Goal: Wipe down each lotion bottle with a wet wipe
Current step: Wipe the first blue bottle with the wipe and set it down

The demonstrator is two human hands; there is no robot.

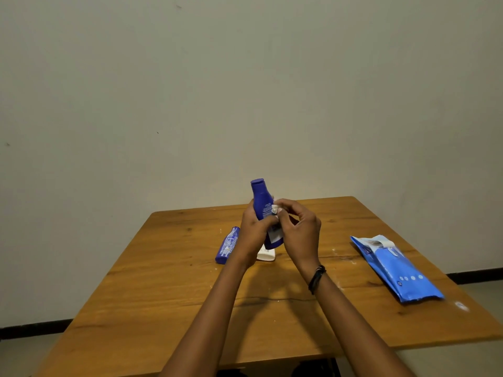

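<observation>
While the left hand grips the blue bottle, the right hand pinches a wipe against it.

So, clock centred on the held bottle: it's up off the table, roughly upright, over the far half. The left hand grips it from 7 o'clock, and the right hand at 4 o'clock pinches the wipe against its 3 o'clock side. The lying bottle is flat on the table at 8, just beside the left hand. The third bottle lies at 6, mostly hidden by the hands. The wipes pack lies well apart at 4, near the table's right edge. The wall is at 12, behind the table.
</observation>
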